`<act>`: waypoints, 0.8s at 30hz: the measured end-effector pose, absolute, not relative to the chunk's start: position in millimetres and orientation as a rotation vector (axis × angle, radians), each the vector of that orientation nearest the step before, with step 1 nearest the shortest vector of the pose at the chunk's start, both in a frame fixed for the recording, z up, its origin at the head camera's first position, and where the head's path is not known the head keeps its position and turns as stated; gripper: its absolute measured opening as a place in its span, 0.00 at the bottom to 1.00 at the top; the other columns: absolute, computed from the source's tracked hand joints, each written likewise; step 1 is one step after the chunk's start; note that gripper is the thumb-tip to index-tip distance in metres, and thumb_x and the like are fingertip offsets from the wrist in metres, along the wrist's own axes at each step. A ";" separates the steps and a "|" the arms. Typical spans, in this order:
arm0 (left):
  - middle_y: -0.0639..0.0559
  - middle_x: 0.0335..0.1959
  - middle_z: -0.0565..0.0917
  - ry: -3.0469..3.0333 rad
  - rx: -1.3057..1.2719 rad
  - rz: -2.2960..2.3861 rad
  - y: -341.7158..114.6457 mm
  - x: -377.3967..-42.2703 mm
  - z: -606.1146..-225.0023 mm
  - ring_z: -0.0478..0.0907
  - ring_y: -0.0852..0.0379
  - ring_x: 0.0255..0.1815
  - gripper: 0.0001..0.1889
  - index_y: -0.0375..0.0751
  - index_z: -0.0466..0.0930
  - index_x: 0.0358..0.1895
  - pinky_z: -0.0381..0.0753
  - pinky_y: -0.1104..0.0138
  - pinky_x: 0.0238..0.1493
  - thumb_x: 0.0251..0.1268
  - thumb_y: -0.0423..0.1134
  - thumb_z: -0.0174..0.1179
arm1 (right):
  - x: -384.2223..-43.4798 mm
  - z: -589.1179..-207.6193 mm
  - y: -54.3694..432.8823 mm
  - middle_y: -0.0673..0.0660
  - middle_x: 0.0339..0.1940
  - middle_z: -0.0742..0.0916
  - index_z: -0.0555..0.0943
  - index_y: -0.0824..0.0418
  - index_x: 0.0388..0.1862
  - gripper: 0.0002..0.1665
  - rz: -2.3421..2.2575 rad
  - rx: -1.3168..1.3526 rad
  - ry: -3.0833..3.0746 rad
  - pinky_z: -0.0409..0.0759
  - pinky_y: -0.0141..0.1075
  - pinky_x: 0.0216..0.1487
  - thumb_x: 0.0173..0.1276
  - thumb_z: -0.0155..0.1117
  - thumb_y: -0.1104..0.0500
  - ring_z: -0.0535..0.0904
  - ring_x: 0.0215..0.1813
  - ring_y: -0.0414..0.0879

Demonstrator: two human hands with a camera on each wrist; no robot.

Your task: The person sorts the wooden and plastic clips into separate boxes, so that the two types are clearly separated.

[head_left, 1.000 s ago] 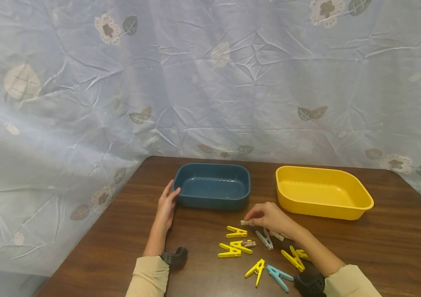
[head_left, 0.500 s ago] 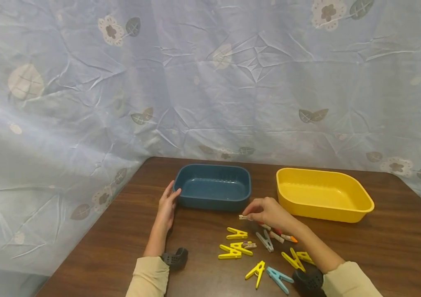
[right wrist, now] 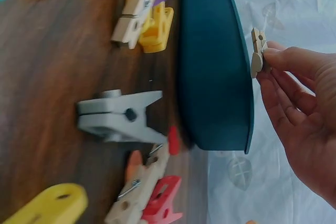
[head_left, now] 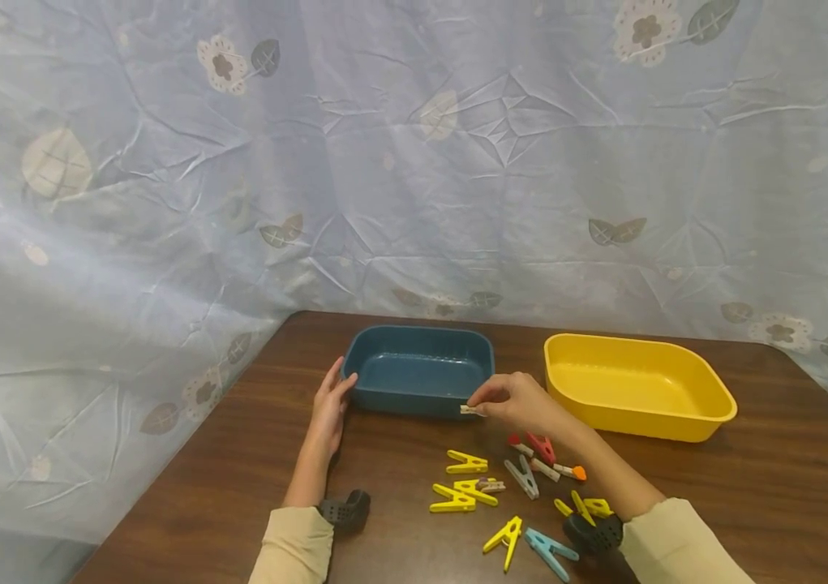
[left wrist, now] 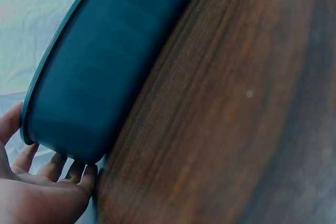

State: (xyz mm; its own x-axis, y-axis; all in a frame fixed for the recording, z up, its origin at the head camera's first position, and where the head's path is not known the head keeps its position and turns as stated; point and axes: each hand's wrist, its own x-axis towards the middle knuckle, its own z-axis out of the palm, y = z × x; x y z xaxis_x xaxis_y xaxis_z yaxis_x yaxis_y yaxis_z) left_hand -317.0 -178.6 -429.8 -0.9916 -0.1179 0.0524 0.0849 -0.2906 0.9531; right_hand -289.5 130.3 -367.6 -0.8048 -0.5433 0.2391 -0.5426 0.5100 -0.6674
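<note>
A small wooden clothespin (right wrist: 258,51) with a pale rounded piece on it is pinched between the thumb and fingers of my right hand (head_left: 523,403). That hand is at the near right corner of the blue tub (head_left: 414,403), the clothespin close to its rim. At the tub's left end my left hand (head_left: 329,410) holds on, thumb over the rim and fingers against the outer wall (left wrist: 89,87). Nearer me lie a grey clothespin (head_left: 522,477), a red clothespin (head_left: 541,448), several yellow clothespins (head_left: 467,462) and a light-blue clothespin (head_left: 550,553).
A yellow tub (head_left: 640,412) stands right of the blue one on the brown wooden table (head_left: 238,487). More wooden clothespins with coloured pieces lie among the others, one with an orange piece (head_left: 570,471). A patterned cloth (head_left: 414,178) hangs behind the table.
My right hand has moved up and slightly left with the wooden clothespin, towards the blue tub, uncovering the red and wooden clothespins beneath. My left hand has stayed on the tub.
</note>
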 end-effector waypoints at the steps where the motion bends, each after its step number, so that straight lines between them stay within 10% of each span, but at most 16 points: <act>1: 0.43 0.72 0.45 -1.788 0.038 -2.428 -178.5 -316.8 -430.0 0.43 0.46 0.70 0.31 0.39 0.50 0.71 0.39 0.50 0.66 0.68 0.34 0.50 | -290.3 -366.4 129.3 0.46 0.33 0.84 0.85 0.56 0.36 0.07 -1.211 -0.971 2.730 0.78 0.32 0.38 0.61 0.63 0.64 0.79 0.35 0.40; 24: 0.45 0.73 0.44 -1.782 0.000 -2.419 -180.1 -318.7 -432.4 0.40 0.48 0.71 0.30 0.40 0.52 0.71 0.39 0.49 0.65 0.68 0.34 0.51 | -327.3 -365.8 113.0 0.50 0.33 0.85 0.85 0.59 0.36 0.05 -1.294 -0.791 2.822 0.78 0.38 0.39 0.61 0.64 0.64 0.80 0.37 0.44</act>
